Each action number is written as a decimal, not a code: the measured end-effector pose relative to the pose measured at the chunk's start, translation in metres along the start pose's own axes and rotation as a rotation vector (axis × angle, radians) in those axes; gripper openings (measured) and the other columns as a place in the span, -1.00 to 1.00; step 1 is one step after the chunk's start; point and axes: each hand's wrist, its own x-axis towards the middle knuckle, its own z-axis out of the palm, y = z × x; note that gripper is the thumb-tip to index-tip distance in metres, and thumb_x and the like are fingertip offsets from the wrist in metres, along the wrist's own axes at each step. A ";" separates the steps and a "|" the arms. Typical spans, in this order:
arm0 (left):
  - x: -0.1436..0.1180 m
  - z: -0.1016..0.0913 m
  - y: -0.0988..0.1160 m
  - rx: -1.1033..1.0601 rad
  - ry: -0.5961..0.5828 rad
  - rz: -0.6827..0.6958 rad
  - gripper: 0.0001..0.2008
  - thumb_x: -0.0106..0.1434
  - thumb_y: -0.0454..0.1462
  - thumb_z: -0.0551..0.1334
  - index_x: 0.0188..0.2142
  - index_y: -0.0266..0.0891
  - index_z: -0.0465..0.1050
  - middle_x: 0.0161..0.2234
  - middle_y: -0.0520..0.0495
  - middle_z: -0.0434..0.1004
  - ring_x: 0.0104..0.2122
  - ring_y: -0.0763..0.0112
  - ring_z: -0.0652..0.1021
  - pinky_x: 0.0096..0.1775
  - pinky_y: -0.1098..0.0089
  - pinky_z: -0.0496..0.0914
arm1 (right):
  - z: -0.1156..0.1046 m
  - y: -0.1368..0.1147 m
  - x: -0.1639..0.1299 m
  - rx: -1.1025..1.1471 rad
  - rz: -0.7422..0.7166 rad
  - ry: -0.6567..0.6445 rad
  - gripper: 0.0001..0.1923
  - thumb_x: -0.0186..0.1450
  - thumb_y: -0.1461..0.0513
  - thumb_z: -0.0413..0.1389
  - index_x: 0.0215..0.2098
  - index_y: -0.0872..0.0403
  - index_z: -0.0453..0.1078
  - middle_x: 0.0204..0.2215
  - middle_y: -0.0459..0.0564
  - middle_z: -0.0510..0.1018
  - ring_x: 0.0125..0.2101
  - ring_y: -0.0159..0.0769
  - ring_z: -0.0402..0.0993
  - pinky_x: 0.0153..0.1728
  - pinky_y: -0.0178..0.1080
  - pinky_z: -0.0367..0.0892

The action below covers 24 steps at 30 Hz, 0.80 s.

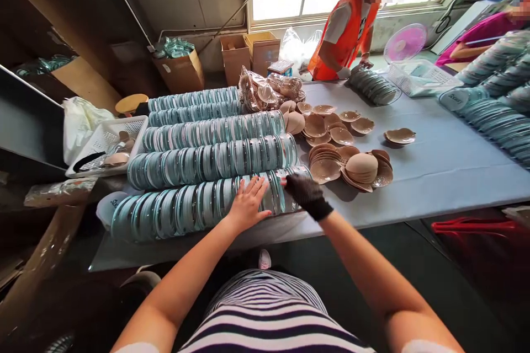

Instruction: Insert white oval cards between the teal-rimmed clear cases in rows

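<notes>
My bare left hand (pixel 248 203) lies with its fingers spread on top of the nearest row of round clear plastic cases (pixel 178 207). The cases stand on edge, packed side by side. At that row's right end is my right hand (pixel 305 190) in a black glove with bare fingertips. Its fingers are bent around a case at the end of the row; its thumb is hidden. Just right of the glove, several stacked nude-coloured bra cups (pixel 326 170) lie on the table. More rows of cases (pixel 211 160) run behind the nearest one.
Loose bra cups (pixel 399 136) and a bagged heap (pixel 269 91) lie on the cloth-covered table (pixel 447 160). A white basket (pixel 99 146) stands left. Across the table, a person in an orange vest (pixel 345 30) handles a row of cases (pixel 375 85). Further rows (pixel 492 121) lie right.
</notes>
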 end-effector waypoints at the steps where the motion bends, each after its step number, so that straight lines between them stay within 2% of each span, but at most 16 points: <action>1: 0.006 0.001 0.005 0.000 0.002 0.017 -0.19 0.23 0.05 0.18 0.35 -0.25 0.00 0.36 -0.18 0.01 0.36 0.11 -0.02 0.31 -0.04 -0.16 | -0.018 0.007 0.015 -0.068 -0.010 -0.038 -0.52 0.43 0.11 -0.24 0.09 0.06 0.40 0.00 0.16 0.53 -0.04 -0.08 0.48 -0.15 -0.14 0.37; 4: 0.021 0.008 0.016 -0.011 -0.010 0.025 -0.27 0.26 0.03 0.14 0.34 -0.17 0.03 0.35 -0.11 0.05 0.34 0.12 0.06 0.29 -0.05 -0.07 | -0.052 0.011 0.065 -0.129 -0.065 -0.193 -0.63 0.31 0.17 0.00 -0.08 0.19 0.52 -0.13 0.25 0.58 -0.13 -0.05 0.53 -0.21 -0.16 0.39; 6: 0.026 0.012 0.017 -0.027 -0.013 0.025 -0.31 0.28 0.03 0.12 0.33 -0.12 0.06 0.34 -0.09 0.09 0.32 0.13 0.13 0.28 -0.04 -0.03 | -0.059 0.003 0.091 -0.144 -0.114 -0.294 -0.69 0.19 0.22 0.14 -0.16 0.22 0.55 -0.20 0.25 0.61 -0.20 -0.09 0.56 -0.25 -0.21 0.40; 8: 0.027 0.015 0.016 -0.042 -0.001 0.026 -0.31 0.27 0.03 0.12 0.32 -0.11 0.07 0.33 -0.09 0.12 0.30 0.12 0.15 0.27 -0.04 -0.02 | -0.062 -0.005 0.105 -0.166 -0.158 -0.359 -0.69 0.11 0.26 0.21 -0.18 0.22 0.56 -0.21 0.23 0.62 -0.20 -0.10 0.56 -0.22 -0.21 0.40; 10: 0.026 0.016 0.014 -0.055 0.011 0.025 -0.30 0.25 0.03 0.14 0.32 -0.12 0.08 0.32 -0.09 0.13 0.30 0.11 0.16 0.27 -0.03 -0.01 | -0.063 -0.007 0.104 -0.190 -0.199 -0.357 -0.69 0.14 0.27 0.19 -0.15 0.20 0.55 -0.18 0.22 0.61 -0.15 -0.08 0.54 -0.17 -0.17 0.39; 13: 0.026 0.017 0.014 -0.075 0.034 0.012 -0.28 0.23 0.04 0.17 0.32 -0.10 0.09 0.32 -0.09 0.15 0.28 0.09 0.19 0.26 -0.03 0.00 | -0.053 0.002 0.070 -0.136 -0.210 -0.207 -0.71 0.25 0.24 0.06 -0.13 0.13 0.53 -0.17 0.21 0.60 -0.12 -0.05 0.53 -0.15 -0.12 0.37; 16: 0.026 0.019 0.016 -0.094 0.065 -0.003 -0.26 0.21 0.04 0.21 0.32 -0.07 0.08 0.31 -0.07 0.18 0.27 0.08 0.22 0.26 -0.04 0.01 | -0.011 0.009 0.014 0.044 -0.094 -0.036 -0.72 0.28 0.18 0.01 -0.19 0.05 0.53 -0.27 0.13 0.63 -0.22 -0.09 0.56 -0.23 -0.17 0.37; 19: 0.024 0.023 0.019 -0.110 0.082 -0.005 -0.26 0.20 0.04 0.23 0.31 -0.05 0.09 0.30 -0.07 0.19 0.27 0.08 0.21 0.26 -0.04 0.01 | 0.059 0.005 -0.037 0.157 0.009 -0.010 -0.69 0.32 0.16 -0.04 -0.23 0.02 0.54 -0.32 0.10 0.64 -0.29 -0.10 0.57 -0.29 -0.20 0.38; 21: 0.020 0.024 0.019 -0.117 0.084 -0.002 -0.27 0.20 0.03 0.23 0.31 -0.06 0.10 0.30 -0.08 0.18 0.28 0.08 0.20 0.26 -0.04 -0.01 | 0.102 -0.001 -0.058 0.244 0.074 0.018 -0.65 0.35 0.19 -0.08 -0.19 0.04 0.55 -0.26 0.10 0.64 -0.24 -0.10 0.57 -0.25 -0.20 0.38; 23: 0.016 0.023 0.019 -0.115 0.078 -0.007 -0.27 0.20 0.00 0.24 0.31 -0.07 0.10 0.30 -0.10 0.18 0.29 0.07 0.19 0.27 -0.05 -0.05 | 0.123 -0.003 -0.067 0.287 0.095 0.028 -0.66 0.36 0.18 -0.07 -0.15 0.04 0.55 -0.19 0.10 0.63 -0.20 -0.09 0.57 -0.23 -0.20 0.39; 24: 0.015 0.022 0.019 -0.110 0.075 -0.013 -0.27 0.20 -0.01 0.25 0.31 -0.08 0.10 0.31 -0.11 0.18 0.29 0.07 0.17 0.28 -0.06 -0.07 | 0.124 -0.001 -0.067 0.298 0.083 0.033 -0.67 0.35 0.15 -0.04 -0.14 0.03 0.55 -0.18 0.09 0.63 -0.19 -0.09 0.57 -0.23 -0.20 0.39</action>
